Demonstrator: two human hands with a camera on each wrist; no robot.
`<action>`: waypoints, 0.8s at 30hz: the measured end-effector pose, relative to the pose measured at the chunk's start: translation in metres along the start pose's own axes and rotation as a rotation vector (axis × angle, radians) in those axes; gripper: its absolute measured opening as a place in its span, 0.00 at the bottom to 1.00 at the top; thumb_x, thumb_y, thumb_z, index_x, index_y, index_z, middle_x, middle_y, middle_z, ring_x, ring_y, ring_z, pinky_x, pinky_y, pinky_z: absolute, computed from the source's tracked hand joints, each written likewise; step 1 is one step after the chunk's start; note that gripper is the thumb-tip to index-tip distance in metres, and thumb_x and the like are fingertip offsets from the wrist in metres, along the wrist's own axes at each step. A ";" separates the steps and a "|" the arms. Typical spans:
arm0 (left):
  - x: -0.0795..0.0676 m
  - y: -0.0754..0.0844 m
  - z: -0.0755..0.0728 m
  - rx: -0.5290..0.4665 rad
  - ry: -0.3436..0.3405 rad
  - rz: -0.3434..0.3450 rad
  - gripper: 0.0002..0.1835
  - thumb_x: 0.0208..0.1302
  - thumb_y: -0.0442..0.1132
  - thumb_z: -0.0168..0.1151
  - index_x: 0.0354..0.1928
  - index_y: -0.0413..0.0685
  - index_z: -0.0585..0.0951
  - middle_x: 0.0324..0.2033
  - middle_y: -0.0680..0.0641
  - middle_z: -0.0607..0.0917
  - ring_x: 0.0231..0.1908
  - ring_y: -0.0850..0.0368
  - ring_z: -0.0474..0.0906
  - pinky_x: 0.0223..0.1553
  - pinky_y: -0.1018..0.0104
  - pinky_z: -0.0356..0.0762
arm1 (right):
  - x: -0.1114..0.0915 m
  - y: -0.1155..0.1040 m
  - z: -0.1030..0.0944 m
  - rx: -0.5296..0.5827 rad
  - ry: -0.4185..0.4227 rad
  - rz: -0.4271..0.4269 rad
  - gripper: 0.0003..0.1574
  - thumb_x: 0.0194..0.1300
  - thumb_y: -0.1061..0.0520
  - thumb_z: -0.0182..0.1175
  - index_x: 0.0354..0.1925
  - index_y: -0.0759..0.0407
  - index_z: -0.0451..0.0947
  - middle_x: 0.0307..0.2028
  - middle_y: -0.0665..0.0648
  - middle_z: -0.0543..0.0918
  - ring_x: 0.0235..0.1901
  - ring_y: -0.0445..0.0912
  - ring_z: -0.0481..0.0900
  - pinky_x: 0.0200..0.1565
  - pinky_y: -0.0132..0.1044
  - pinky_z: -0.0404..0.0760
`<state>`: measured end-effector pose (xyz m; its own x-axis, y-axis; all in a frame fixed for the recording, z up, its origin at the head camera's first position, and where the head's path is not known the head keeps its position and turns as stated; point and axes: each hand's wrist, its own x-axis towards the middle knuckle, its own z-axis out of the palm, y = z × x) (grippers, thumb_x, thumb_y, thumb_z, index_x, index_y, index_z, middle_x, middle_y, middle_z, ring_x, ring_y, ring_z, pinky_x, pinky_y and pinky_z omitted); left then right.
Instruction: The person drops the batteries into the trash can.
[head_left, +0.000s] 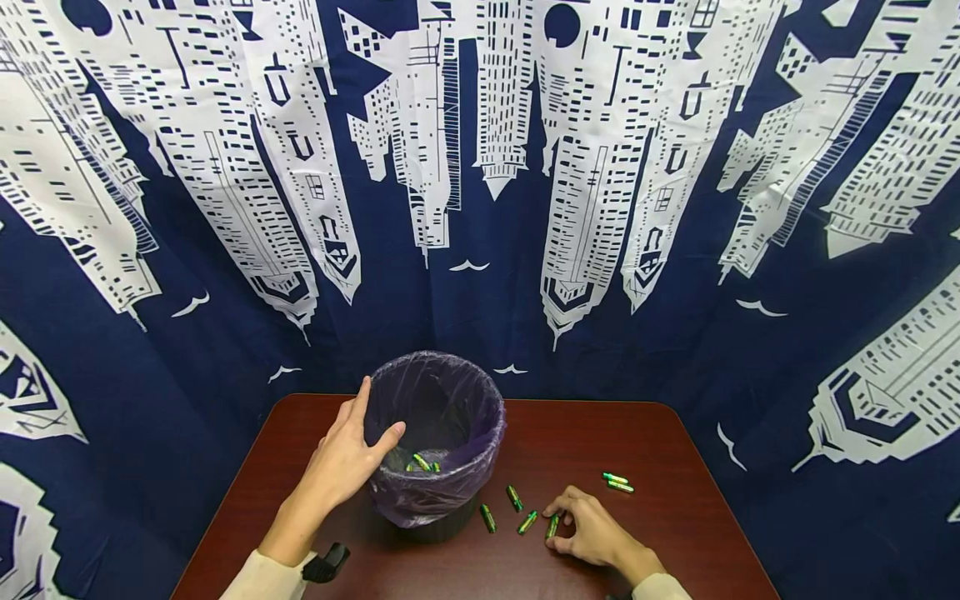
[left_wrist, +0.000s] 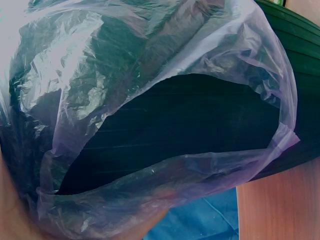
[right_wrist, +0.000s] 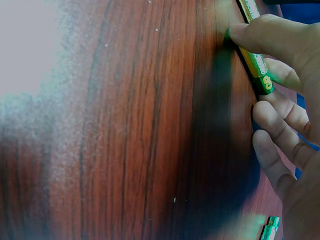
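A dark bin (head_left: 429, 510) lined with a purple translucent bag (head_left: 491, 442) stands at the table's left middle. My left hand (head_left: 341, 458) rests against its left side, fingers extended and thumb reaching over the rim. In the left wrist view, the bag (left_wrist: 220, 170) hangs loosely over the ribbed bin wall (left_wrist: 190, 120). On the table right of the bin, my right hand (head_left: 596, 533) pinches a green-and-gold battery (right_wrist: 260, 82) between thumb and fingers. Close by lie three more batteries, one (head_left: 527, 522) nearest that hand. Several batteries (head_left: 422, 461) are inside the bin.
Two batteries (head_left: 618, 483) lie side by side farther back on the right of the reddish-brown table (head_left: 637, 433). Behind the table hangs a navy curtain (head_left: 465, 308) with white building prints. A black strap (head_left: 326, 563) is around the left wrist.
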<state>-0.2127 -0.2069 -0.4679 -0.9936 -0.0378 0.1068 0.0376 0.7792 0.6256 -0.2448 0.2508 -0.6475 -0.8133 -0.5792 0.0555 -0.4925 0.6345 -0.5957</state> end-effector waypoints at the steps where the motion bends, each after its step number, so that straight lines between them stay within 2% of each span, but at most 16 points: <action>1: 0.000 0.000 0.000 -0.002 0.001 0.001 0.60 0.82 0.71 0.64 0.98 0.52 0.44 0.90 0.29 0.63 0.81 0.21 0.76 0.78 0.18 0.74 | 0.000 0.000 0.000 -0.002 0.001 -0.002 0.23 0.69 0.50 0.86 0.56 0.55 0.91 0.49 0.49 0.83 0.43 0.32 0.78 0.46 0.31 0.86; 17: 0.000 0.000 0.001 -0.014 -0.004 0.000 0.60 0.82 0.70 0.64 0.98 0.53 0.43 0.90 0.29 0.63 0.82 0.21 0.75 0.79 0.17 0.73 | 0.002 0.004 -0.002 0.011 -0.020 -0.009 0.21 0.70 0.50 0.86 0.56 0.53 0.91 0.49 0.48 0.82 0.42 0.33 0.78 0.43 0.31 0.85; 24: 0.000 -0.001 0.000 -0.013 0.001 -0.002 0.60 0.82 0.70 0.64 0.98 0.53 0.44 0.90 0.29 0.63 0.82 0.21 0.75 0.79 0.17 0.72 | 0.004 0.005 -0.004 0.021 -0.004 -0.035 0.20 0.70 0.52 0.85 0.56 0.54 0.91 0.49 0.48 0.83 0.41 0.34 0.79 0.42 0.31 0.85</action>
<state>-0.2122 -0.2075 -0.4683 -0.9935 -0.0400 0.1062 0.0369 0.7712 0.6355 -0.2520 0.2537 -0.6471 -0.7946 -0.6027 0.0734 -0.5138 0.6031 -0.6102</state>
